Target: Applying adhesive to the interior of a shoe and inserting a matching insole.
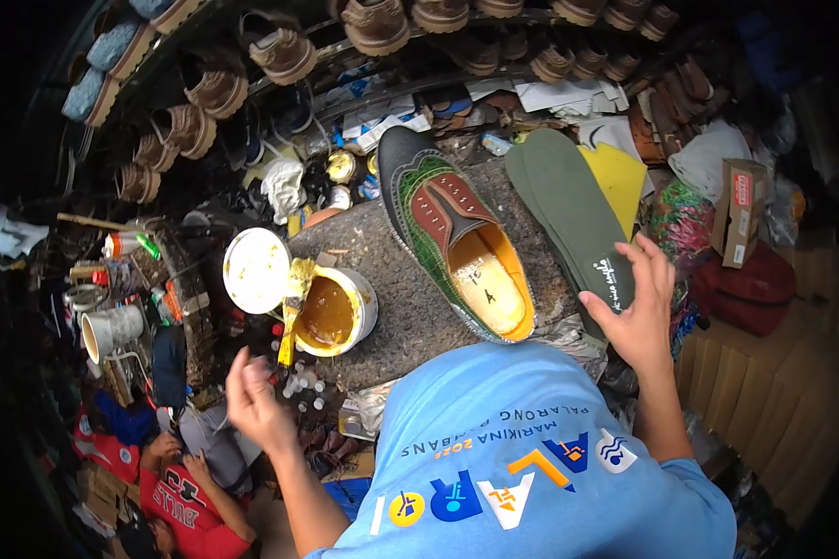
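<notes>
The right hand (645,312) is at the heel end of the flat, dark green insoles (569,200), fingers spread wide around it; whether they grip cannot be told. The insoles lie right of the black, green and brown leather shoe (429,200), which rests toe-forward on the rough grey worktop (410,326). The left hand (259,410) — blurred, fingers loosely curled, empty — is near the white round tub of amber paste (370,312). The yellow-handled brush (287,337) sits at the tub's left rim.
</notes>
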`<state>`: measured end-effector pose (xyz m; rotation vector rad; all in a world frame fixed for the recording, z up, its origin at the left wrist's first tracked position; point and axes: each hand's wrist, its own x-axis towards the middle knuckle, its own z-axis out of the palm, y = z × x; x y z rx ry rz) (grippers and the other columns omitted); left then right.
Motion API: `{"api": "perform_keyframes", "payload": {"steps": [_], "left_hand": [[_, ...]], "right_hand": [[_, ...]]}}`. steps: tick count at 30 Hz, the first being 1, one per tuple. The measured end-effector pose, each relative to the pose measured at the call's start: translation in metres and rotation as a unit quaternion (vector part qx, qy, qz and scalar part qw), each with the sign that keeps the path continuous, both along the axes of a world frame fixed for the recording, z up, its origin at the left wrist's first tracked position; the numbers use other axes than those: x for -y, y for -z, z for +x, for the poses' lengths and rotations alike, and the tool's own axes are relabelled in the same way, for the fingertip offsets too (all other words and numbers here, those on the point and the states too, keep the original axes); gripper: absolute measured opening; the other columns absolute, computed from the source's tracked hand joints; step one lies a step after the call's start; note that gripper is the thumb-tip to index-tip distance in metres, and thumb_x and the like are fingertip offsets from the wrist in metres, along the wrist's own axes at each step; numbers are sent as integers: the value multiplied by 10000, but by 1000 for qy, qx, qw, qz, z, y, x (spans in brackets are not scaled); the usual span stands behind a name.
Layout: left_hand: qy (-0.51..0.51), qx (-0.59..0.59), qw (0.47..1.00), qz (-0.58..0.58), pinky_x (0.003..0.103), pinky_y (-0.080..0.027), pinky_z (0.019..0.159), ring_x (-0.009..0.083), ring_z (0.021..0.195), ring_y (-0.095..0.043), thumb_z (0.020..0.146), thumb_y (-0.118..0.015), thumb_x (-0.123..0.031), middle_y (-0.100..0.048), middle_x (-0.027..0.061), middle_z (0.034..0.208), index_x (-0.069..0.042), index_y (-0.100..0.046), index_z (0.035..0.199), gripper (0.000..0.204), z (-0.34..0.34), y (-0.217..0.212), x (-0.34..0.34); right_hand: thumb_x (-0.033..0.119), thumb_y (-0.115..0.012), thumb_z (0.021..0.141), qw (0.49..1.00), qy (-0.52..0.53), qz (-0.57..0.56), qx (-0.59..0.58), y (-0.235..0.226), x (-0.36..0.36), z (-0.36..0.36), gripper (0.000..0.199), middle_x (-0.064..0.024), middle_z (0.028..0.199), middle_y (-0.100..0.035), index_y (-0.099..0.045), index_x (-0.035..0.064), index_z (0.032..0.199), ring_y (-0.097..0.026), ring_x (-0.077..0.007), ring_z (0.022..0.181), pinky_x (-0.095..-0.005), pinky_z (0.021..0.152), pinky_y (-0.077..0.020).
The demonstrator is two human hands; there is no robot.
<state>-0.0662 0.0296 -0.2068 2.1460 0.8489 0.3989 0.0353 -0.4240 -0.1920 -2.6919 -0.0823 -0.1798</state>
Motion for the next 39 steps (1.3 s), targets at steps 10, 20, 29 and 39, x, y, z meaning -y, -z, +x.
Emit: {"api": "perform_keyframes", "payload": {"steps": [10, 20, 29, 39], "left_hand": [[283, 229, 927, 87, 251, -421, 632, 132, 695, -554, 865, -804, 46, -649, 71, 816, 53, -748, 989, 136, 107, -77, 71], [720, 173, 664, 106, 466, -521, 987, 359, 1268, -604, 641, -871, -82, -637, 152, 1359, -47, -649, 1194, 597, 185, -85, 201], [744, 261, 549, 278, 630, -350, 1192, 346, 1530, -387, 898, -605, -187, -482, 167, 1578, -71, -576, 991, 151, 205, -55, 249], [532, 320, 768, -156, 457, -435, 1086, 321, 1252, -537, 766, -811, -435, -530, 240, 1384, 3, -561, 1357, 777, 210, -105, 95]], "right_hand": [[300, -917, 729, 1000, -14, -1, 10, 28, 14, -21, 751, -250, 1377, -591, -611, -30, 1330, -585, -439, 1226, -510, 1051, -484], [127, -938, 650, 986, -41, 130, 96, 18, 24, -29, 731, -232, 1361, -638, -654, -49, 1300, -662, -400, 1195, -447, 1013, -544], [12, -841, 764, 963, -97, 212, 132, -18, 33, -20, 410, -231, 1198, -724, -725, -74, 1148, -730, -344, 1065, -387, 942, -564], [277, -926, 693, 998, -55, 22, 12, 10, 20, -15, 874, -233, 1413, -549, -573, 81, 1468, -487, -465, 1318, -511, 1123, -422]]}}
